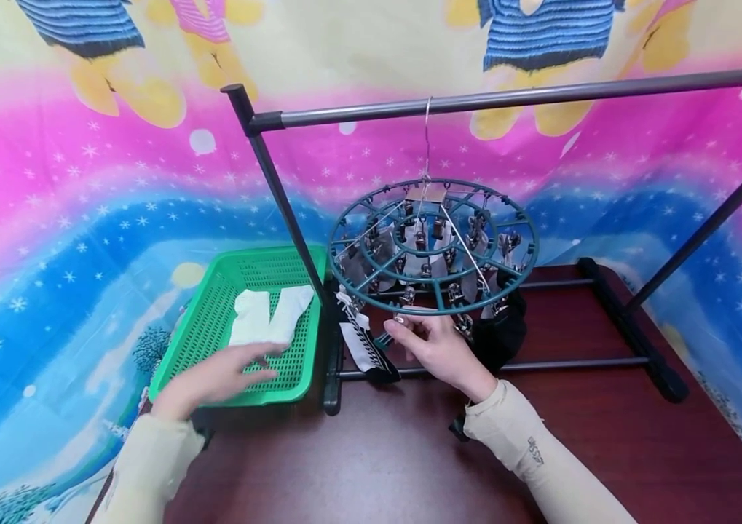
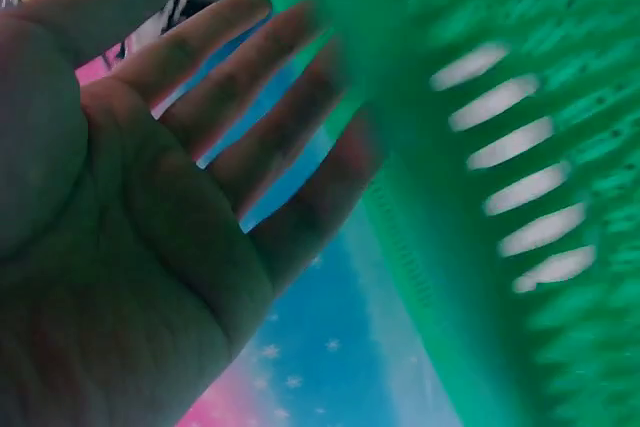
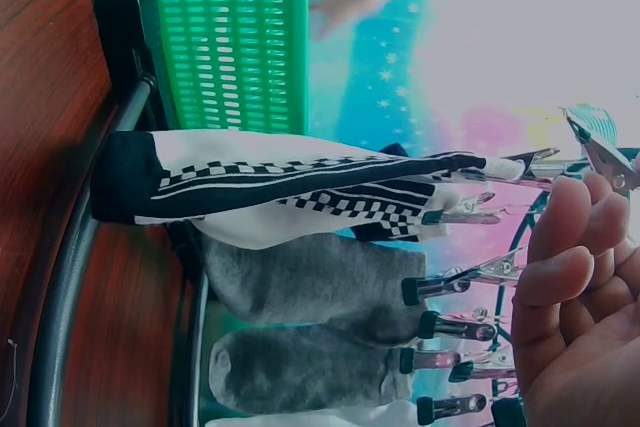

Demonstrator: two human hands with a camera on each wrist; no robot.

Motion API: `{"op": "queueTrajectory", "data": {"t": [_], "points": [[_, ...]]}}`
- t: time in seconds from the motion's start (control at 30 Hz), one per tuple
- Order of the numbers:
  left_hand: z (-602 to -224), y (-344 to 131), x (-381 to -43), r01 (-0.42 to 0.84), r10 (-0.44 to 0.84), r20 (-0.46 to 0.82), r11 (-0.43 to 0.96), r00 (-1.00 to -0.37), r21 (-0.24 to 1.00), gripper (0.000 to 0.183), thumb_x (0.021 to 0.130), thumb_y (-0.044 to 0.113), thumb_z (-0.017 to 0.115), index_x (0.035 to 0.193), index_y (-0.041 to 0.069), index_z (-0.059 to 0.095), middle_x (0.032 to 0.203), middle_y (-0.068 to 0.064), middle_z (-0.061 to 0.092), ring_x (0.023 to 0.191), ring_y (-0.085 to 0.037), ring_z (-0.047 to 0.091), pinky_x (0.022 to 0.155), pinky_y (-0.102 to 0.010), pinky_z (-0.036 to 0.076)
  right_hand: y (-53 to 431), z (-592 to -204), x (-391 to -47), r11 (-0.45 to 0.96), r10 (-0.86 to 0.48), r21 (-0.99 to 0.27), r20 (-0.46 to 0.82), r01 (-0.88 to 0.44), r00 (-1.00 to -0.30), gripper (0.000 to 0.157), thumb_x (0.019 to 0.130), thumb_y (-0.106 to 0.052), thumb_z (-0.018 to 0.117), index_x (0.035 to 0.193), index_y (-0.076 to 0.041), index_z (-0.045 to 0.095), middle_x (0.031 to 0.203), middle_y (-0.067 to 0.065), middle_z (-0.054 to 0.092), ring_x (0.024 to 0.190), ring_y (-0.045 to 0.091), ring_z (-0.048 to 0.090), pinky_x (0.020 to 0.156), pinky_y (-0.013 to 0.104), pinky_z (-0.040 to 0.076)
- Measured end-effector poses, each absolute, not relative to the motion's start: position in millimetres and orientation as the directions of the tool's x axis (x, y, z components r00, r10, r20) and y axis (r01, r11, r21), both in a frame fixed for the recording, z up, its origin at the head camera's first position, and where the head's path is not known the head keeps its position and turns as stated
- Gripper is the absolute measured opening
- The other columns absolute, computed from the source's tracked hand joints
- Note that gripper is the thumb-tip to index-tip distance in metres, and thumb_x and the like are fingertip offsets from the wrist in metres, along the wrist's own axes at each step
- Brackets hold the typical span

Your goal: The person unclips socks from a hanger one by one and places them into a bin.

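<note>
Over the green basket [image 1: 282, 393], my left hand [image 1: 229, 375] reaches in with fingers spread and nothing in them. White socks [image 1: 272, 316] lie in the basket just beyond its fingertips. At the near edge of the round green clip hanger [image 1: 534, 251], my right hand [image 1: 439, 349] pinches a metal clip [image 1: 400, 319] between thumb and fingers. Beside that hand hangs a black-and-white checked sock [image 3: 300, 182]. Grey socks [image 3: 320, 282] hang from clips farther along the ring, and a black piece of fabric [image 1: 502, 335] hangs to the right of the hand.
The hanger's hook [image 1: 427, 138] sits on the top bar [image 1: 541, 94] of a dark metal rack. The rack's left post [image 1: 279, 182] stands between basket and hanger. Its lower bars [image 1: 574, 364] cross the reddish-brown table [image 1: 344, 466]. A patterned cloth [image 1: 49, 218] hangs behind.
</note>
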State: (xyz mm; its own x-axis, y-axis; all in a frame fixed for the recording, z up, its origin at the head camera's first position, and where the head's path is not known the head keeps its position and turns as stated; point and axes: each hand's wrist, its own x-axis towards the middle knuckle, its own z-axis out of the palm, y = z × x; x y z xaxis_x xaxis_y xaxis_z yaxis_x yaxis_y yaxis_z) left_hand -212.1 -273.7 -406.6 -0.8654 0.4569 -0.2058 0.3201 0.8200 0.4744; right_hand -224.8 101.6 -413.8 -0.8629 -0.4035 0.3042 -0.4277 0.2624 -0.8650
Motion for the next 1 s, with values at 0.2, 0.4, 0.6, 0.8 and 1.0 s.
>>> {"op": "queueTrajectory", "data": {"t": [0.2,0.4,0.6,0.8,1.0], "points": [[-441.3,-270.5,-183.2,0.294,0.391,-0.152,0.851,-0.908,0.436,0.047,0.11,0.048,0.043,0.132,0.017,0.07,0.129,0.0,0.071,0.125,-0.03,0.065,0.103,-0.055,0.05,98.1,-411.5,-223.8,0.249,-0.406,-0.867,0.31,-0.431,-0.86,0.029,0.106,-0.03,0.061,0.084,-0.013,0.067,0.067,0.015,0.06,0.062,0.034,0.059,0.061,0.028,0.046],[-460.1,-263.9,-175.8,0.323,0.341,-0.006,0.895,-0.94,0.307,0.041,0.11,0.045,0.045,0.122,0.021,0.076,0.123,0.0,0.075,0.121,-0.029,0.068,0.099,-0.055,0.052,99.0,-412.0,-222.0,0.263,-0.398,-0.866,0.304,-0.425,-0.865,0.032,0.106,-0.031,0.06,0.086,-0.008,0.068,0.066,0.015,0.061,0.064,0.037,0.06,0.062,0.028,0.046],[-459.3,-260.6,-172.7,0.291,0.322,-0.054,0.906,-0.945,0.306,0.045,0.11,0.044,0.044,0.129,0.016,0.074,0.136,-0.011,0.069,0.133,-0.038,0.059,0.107,-0.061,0.046,102.4,-415.0,-220.1,0.27,-0.384,-0.86,0.317,-0.434,-0.867,0.029,0.106,-0.03,0.061,0.084,-0.013,0.069,0.064,0.013,0.06,0.059,0.029,0.059,0.059,0.028,0.045],[-457.9,-260.3,-171.1,0.275,0.314,-0.089,0.914,-0.945,0.299,0.046,0.111,0.045,0.043,0.131,0.015,0.073,0.139,-0.013,0.067,0.137,-0.041,0.055,0.11,-0.062,0.043,110.7,-419.4,-217.7,0.277,-0.351,-0.845,0.355,-0.458,-0.867,0.027,0.105,-0.025,0.064,0.081,-0.013,0.069,0.059,0.003,0.058,0.055,0.026,0.058,0.056,0.028,0.045],[-458.5,-259.6,-170.3,0.266,0.3,-0.084,0.92,-0.95,0.287,0.048,0.11,0.047,0.043,0.133,0.016,0.072,0.141,-0.012,0.066,0.138,-0.041,0.054,0.11,-0.062,0.042,123.1,-420.4,-219.2,0.286,-0.324,-0.825,0.395,-0.487,-0.86,0.029,0.104,-0.021,0.065,0.075,-0.017,0.066,0.057,0.005,0.057,0.052,0.02,0.057,0.057,0.029,0.047]]}}
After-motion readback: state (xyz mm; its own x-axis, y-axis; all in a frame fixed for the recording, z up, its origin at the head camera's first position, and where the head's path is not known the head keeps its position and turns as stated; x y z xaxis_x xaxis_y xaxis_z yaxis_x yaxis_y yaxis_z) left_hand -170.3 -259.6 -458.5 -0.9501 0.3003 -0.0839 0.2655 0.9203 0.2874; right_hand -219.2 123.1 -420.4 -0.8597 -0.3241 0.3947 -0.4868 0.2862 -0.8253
